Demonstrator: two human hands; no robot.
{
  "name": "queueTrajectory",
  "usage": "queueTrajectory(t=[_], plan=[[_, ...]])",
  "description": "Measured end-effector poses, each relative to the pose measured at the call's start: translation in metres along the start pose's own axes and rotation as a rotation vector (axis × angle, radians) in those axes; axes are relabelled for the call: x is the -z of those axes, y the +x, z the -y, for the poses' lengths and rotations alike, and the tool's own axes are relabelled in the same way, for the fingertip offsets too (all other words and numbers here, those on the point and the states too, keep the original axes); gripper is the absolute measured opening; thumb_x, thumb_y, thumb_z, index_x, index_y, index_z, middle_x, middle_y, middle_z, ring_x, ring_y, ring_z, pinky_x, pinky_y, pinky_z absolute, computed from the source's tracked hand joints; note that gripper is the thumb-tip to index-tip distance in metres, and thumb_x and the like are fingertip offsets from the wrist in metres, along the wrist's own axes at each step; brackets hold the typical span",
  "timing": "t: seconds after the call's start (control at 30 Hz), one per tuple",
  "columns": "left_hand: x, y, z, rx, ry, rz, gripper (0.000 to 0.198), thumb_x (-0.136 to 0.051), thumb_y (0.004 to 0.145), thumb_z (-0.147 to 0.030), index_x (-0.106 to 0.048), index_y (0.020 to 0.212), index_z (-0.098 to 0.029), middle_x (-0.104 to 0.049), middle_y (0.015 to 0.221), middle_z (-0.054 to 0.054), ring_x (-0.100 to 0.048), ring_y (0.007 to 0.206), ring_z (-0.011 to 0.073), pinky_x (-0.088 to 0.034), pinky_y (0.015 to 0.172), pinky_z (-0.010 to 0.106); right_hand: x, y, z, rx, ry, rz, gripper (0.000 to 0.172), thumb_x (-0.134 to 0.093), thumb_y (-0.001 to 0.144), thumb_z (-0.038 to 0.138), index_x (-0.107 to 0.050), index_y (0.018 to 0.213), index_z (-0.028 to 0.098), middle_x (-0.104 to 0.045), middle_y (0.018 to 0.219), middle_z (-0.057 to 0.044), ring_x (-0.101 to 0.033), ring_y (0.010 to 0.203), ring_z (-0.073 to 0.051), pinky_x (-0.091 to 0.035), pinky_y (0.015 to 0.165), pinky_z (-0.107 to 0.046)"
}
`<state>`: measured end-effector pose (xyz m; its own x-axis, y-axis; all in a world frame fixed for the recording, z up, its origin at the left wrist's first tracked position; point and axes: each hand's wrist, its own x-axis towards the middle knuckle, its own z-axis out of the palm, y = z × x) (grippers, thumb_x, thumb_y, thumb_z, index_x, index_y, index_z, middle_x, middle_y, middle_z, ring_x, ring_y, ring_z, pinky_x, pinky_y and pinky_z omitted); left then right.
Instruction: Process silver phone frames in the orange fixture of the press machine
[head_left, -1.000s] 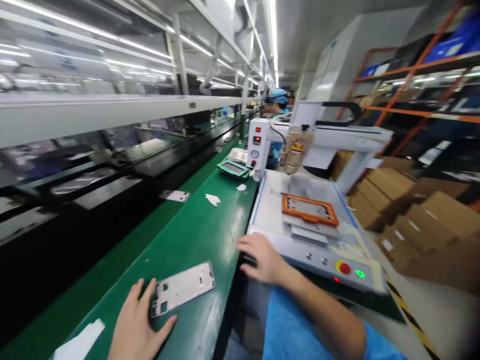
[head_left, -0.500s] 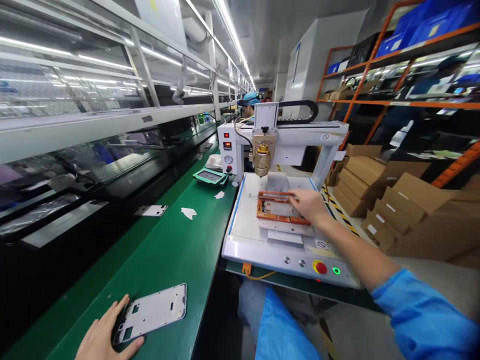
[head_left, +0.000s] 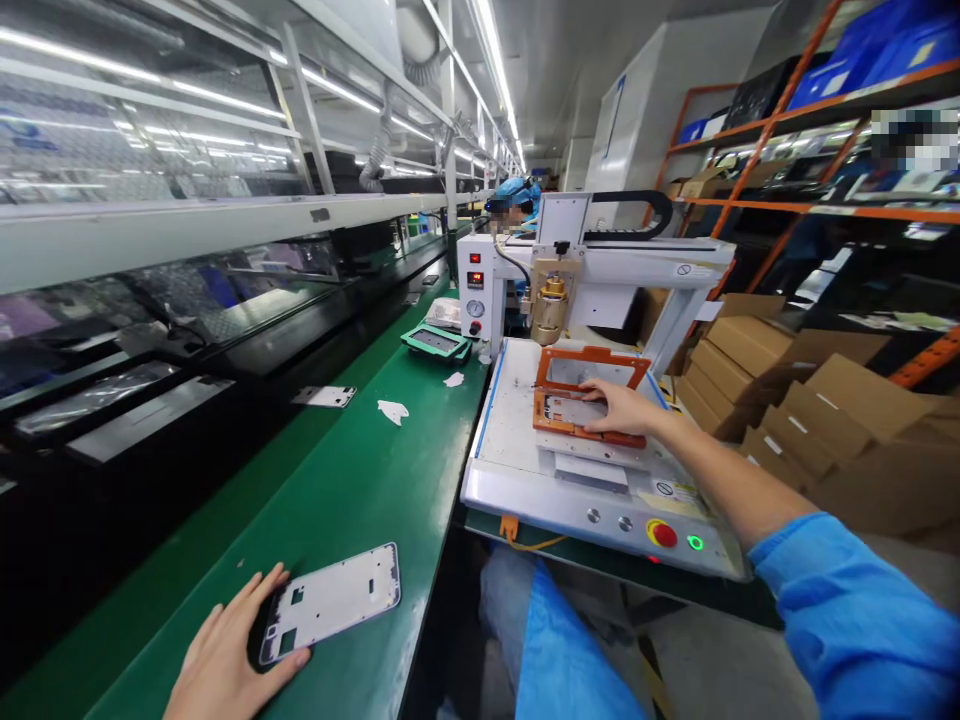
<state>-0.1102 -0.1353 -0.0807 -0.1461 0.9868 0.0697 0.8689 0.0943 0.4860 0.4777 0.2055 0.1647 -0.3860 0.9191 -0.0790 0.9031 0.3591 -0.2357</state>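
Observation:
A white phone frame (head_left: 341, 598) with cut-outs lies on the green bench at the lower left. My left hand (head_left: 236, 640) is around its left end, fingers and thumb apart at the edges. At the machine, my right hand (head_left: 619, 410) reaches over an orange fixture (head_left: 589, 432), its fingers bent down onto another phone frame (head_left: 570, 409) lying inside. The fixture's hinged orange lid (head_left: 592, 354) stands raised behind that hand. Above hangs the machine's brass nozzle head (head_left: 550, 308). Whether the right fingertips grip the frame's edge is unclear.
Beside the machine on the bench (head_left: 360, 480) lie a green tray (head_left: 435, 343), white scraps (head_left: 392, 411) and another phone frame (head_left: 328, 396). A red button (head_left: 661, 532) is on the machine's front. Cardboard boxes (head_left: 810, 410) stand right; a person in a blue cap (head_left: 514, 190) is behind.
The orange lid has swung up and back. My right hand has gone from the lid to the phone frame in the fixture. My left hand stays by its frame; the whole view has shifted.

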Motion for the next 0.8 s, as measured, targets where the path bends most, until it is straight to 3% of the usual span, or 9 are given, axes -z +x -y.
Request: queueTrajectory(t=[0.1,0.2,0.3,0.37,0.47,0.57,0.67,0.73,0.8], plan=[[0.004,-0.001,-0.009,-0.002,-0.016,-0.018,0.078,-0.059,0.085,-0.062,-0.033,0.152,-0.032,-0.050,0.154,0.006,-0.038,0.148,0.0323,-0.024,0.123,0.065,0.012,0.000,-0.001,0.009,-0.034,-0.011,0.084,-0.083,0.065,0.043,-0.047,0.137,0.019,-0.069,0.125,-0.013,-0.064,0.119,-0.032,-0.050,0.105,-0.043],[0.011,-0.001,-0.022,0.014,-0.053,-0.011,0.079,-0.069,0.081,-0.057,-0.040,0.149,-0.030,-0.051,0.153,0.007,-0.039,0.147,0.0330,-0.024,0.124,0.064,0.026,-0.010,-0.005,0.026,-0.097,-0.121,0.070,-0.080,0.068,0.044,-0.052,0.128,0.021,-0.069,0.125,-0.016,-0.066,0.114,-0.032,-0.052,0.097,-0.042],[0.019,0.003,-0.036,0.029,-0.108,-0.005,0.085,-0.078,0.075,-0.052,-0.043,0.149,-0.028,-0.053,0.152,0.008,-0.037,0.149,0.0336,-0.021,0.126,0.062,0.015,-0.010,0.017,0.102,-0.091,-0.259,0.071,-0.085,0.061,0.049,-0.056,0.121,0.026,-0.070,0.120,-0.016,-0.068,0.110,-0.035,-0.054,0.090,-0.045],[0.024,0.008,-0.044,0.037,-0.157,0.004,0.090,-0.083,0.071,-0.049,-0.044,0.149,-0.026,-0.053,0.151,0.010,-0.037,0.149,0.0349,-0.019,0.126,0.063,-0.019,-0.002,0.066,0.282,-0.024,-0.180,0.070,-0.083,0.066,0.050,-0.055,0.126,0.028,-0.067,0.126,-0.014,-0.067,0.111,-0.032,-0.055,0.091,-0.042],[0.030,0.009,-0.051,0.040,-0.217,0.013,0.095,-0.087,0.068,-0.046,-0.044,0.150,-0.024,-0.053,0.151,0.011,-0.036,0.149,0.0355,-0.017,0.127,0.063,-0.095,0.021,0.179,0.538,-0.036,0.074,0.074,-0.083,0.067,0.041,-0.053,0.132,0.023,-0.070,0.120,-0.011,-0.067,0.110,-0.031,-0.051,0.098,-0.043],[0.033,0.005,-0.053,0.031,-0.236,0.027,0.097,-0.088,0.068,-0.045,-0.042,0.151,-0.024,-0.054,0.150,0.010,-0.034,0.150,0.0325,-0.014,0.129,0.059,-0.160,0.051,0.279,0.579,-0.096,0.152,0.060,-0.082,0.068,0.035,-0.059,0.121,0.020,-0.071,0.113,-0.011,-0.068,0.104,-0.031,-0.050,0.095,-0.043],[0.035,0.002,-0.052,0.026,-0.249,0.042,0.097,-0.087,0.070,-0.044,-0.040,0.152,-0.025,-0.052,0.152,0.009,-0.033,0.151,0.0311,-0.014,0.129,0.057,-0.191,0.062,0.327,0.584,-0.056,0.130,0.059,-0.078,0.075,0.033,-0.058,0.129,0.019,-0.066,0.126,-0.015,-0.063,0.115,-0.034,-0.047,0.101,-0.046],[0.036,0.003,-0.051,0.025,-0.261,0.041,0.097,-0.087,0.070,-0.045,-0.039,0.153,-0.025,-0.052,0.152,0.010,-0.033,0.151,0.0317,-0.013,0.129,0.057,-0.200,0.046,0.339,0.661,0.049,0.116,0.070,-0.079,0.076,0.039,-0.052,0.139,0.022,-0.058,0.141,-0.014,-0.056,0.127,-0.034,-0.043,0.107,-0.050],[0.038,0.003,-0.050,0.014,-0.286,0.039,0.097,-0.086,0.071,-0.049,-0.039,0.152,-0.024,-0.053,0.150,0.010,-0.035,0.149,0.0322,-0.013,0.129,0.058,-0.209,0.015,0.346,0.746,0.139,0.170,0.086,-0.085,0.070,0.049,-0.050,0.144,0.025,-0.057,0.143,-0.012,-0.056,0.126,-0.035,-0.044,0.106,-0.052]])
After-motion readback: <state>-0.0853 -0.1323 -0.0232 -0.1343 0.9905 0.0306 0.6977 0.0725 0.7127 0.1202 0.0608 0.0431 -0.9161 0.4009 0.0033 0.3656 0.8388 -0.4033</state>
